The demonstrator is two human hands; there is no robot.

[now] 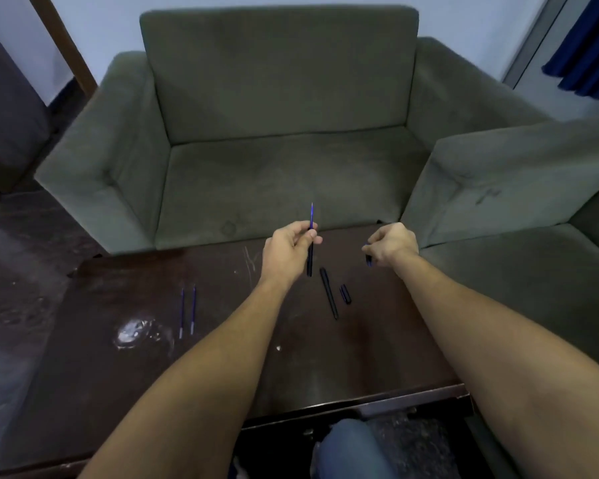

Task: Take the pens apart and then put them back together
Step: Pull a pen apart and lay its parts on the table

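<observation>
A grey-green upholstered sofa fills the far half of the view, its front edge meeting the far edge of a dark brown wooden table. A second grey-green sofa piece stands at the table's right edge. The table's near edge runs below the forearms, with a blue-clad knee beneath it. Most of the tabletop is bare, with wide open surface to the left and in front of the arms; a whitish glare patch marks the left part.

The left hand is closed around a black pen barrel, held nearly upright above the table's far edge, with a thin blue refill sticking out of its top. The right hand is curled shut, well apart from the left, pinching a small dark pen piece that barely shows below the fingers.

On the table between the wrists lies another black pen barrel, with a short black pen cap just beside it on the right. Far to the left, two loose blue refills lie side by side, nearly parallel, near each other but not touching.
</observation>
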